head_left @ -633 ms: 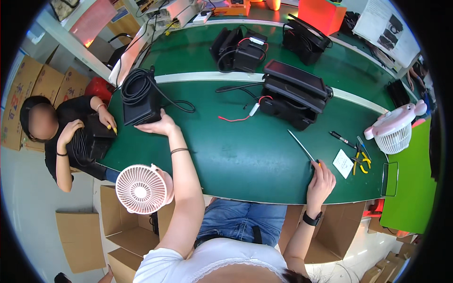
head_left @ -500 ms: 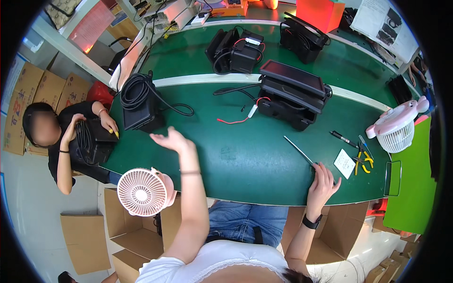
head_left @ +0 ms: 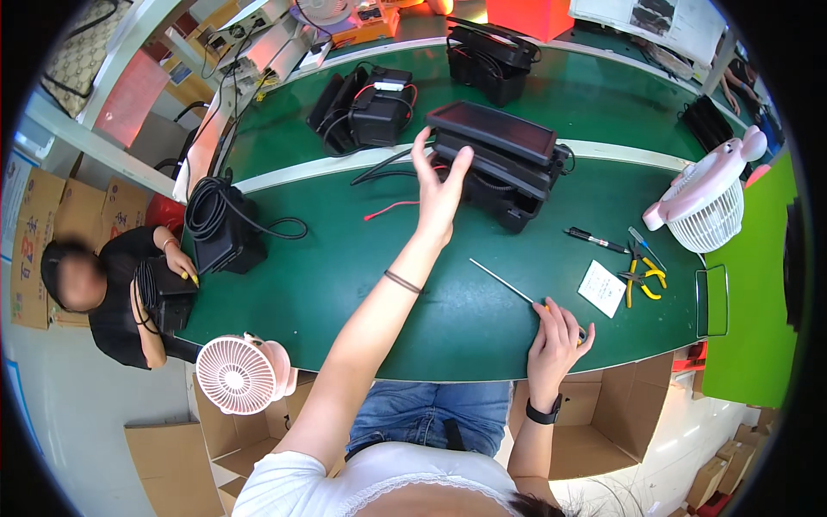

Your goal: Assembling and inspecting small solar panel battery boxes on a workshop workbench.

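Observation:
My left hand (head_left: 441, 194) reaches forward to the near left corner of a black housing (head_left: 495, 168) topped by a dark flat panel. Its thumb and fingers are spread at that corner; whether they touch it I cannot tell. A cable and a red wire (head_left: 392, 209) come out on the housing's left, partly hidden behind the hand. At the table's front edge, my right hand (head_left: 556, 345) lies curled over the handle of a screwdriver (head_left: 501, 280). The long thin shaft points away to the left, and a bit of yellow handle shows beside the fingers.
Right of the screwdriver lie a pen (head_left: 596, 239), a white paper slip (head_left: 600, 289) and yellow-handled pliers (head_left: 642, 280). Pink fans stand at right (head_left: 706, 202) and front left (head_left: 241, 375). At left, a co-worker (head_left: 121, 293) sits beside a black box with coiled cable (head_left: 228, 228).
My left hand has swung forward and right, from beside the coiled-cable box to the panelled housing. My right hand stays on the screwdriver. The whole view has shifted slightly.

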A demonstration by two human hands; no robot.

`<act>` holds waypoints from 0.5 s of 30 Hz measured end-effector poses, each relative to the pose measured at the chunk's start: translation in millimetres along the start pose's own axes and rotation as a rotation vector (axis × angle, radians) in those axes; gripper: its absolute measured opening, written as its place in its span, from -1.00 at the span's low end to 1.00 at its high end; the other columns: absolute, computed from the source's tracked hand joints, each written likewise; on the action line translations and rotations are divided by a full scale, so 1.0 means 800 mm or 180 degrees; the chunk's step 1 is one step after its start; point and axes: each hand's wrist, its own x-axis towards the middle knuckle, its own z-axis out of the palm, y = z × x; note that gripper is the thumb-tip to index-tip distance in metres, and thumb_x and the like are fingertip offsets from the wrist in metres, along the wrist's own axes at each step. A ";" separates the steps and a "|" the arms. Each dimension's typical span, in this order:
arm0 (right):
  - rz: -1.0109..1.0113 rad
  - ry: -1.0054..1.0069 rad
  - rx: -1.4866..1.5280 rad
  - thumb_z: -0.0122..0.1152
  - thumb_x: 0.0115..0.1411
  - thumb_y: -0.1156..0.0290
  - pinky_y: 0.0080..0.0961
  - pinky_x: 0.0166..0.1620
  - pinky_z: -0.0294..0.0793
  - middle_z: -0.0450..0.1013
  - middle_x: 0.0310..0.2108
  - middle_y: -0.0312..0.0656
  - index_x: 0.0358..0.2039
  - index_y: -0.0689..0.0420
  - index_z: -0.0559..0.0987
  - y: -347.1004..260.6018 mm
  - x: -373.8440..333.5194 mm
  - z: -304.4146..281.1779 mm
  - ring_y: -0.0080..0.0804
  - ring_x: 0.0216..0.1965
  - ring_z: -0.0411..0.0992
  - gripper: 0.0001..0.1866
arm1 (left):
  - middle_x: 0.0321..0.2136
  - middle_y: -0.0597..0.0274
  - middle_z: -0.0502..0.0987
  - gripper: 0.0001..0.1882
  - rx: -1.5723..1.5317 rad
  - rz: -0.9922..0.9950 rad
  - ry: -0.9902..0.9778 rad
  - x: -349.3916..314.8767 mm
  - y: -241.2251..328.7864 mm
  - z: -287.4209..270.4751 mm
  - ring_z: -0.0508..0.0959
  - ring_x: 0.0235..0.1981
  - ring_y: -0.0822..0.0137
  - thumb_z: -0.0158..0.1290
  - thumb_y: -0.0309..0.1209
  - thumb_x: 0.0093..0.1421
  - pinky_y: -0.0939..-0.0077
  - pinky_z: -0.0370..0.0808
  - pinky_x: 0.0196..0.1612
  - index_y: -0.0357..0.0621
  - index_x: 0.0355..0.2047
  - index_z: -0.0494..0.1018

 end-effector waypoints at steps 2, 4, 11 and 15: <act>-0.0009 -0.0013 0.0056 0.19 0.14 0.59 0.10 0.34 -0.09 0.53 0.00 -0.51 -0.11 -0.14 0.62 -0.002 0.002 0.000 -0.47 0.02 0.45 -0.65 | 0.01 0.03 0.38 -0.13 -0.0023 -0.0007 -0.0184 0.017 0.000 0.023 0.41 0.03 0.23 0.26 -0.34 0.18 0.33 0.40 0.10 0.06 0.36 -0.04; 0.0003 -0.0047 0.0021 0.18 0.23 0.54 0.02 0.33 -0.04 0.55 -0.01 -0.47 -0.12 -0.13 0.63 -0.003 0.003 -0.001 -0.47 0.02 0.46 -0.72 | -0.01 0.01 0.40 -0.10 0.0138 0.0152 -0.0408 0.039 -0.021 0.042 0.45 0.00 0.21 0.28 -0.39 0.13 0.31 0.43 0.07 0.02 0.35 -0.04; 0.0015 -0.0104 -0.0046 0.17 0.22 0.53 -0.04 0.33 -0.01 0.56 -0.01 -0.47 -0.15 -0.11 0.64 -0.008 0.001 0.000 -0.48 0.03 0.45 -0.76 | 0.33 -0.11 0.11 -0.03 0.0916 0.0726 -0.1031 0.039 -0.068 0.123 0.15 0.35 0.02 0.27 -0.31 0.17 0.18 0.10 0.36 0.01 0.42 -0.13; 0.0068 -0.0094 0.0028 0.21 0.19 0.53 -0.04 0.34 -0.04 0.56 -0.03 -0.49 -0.19 -0.14 0.67 -0.005 0.001 0.003 -0.51 0.00 0.45 -0.75 | 0.38 -0.16 0.06 -0.08 0.1486 0.0793 -0.1384 0.029 -0.049 0.106 0.14 0.37 -0.08 0.19 -0.32 0.21 0.13 0.16 0.35 -0.01 0.44 -0.13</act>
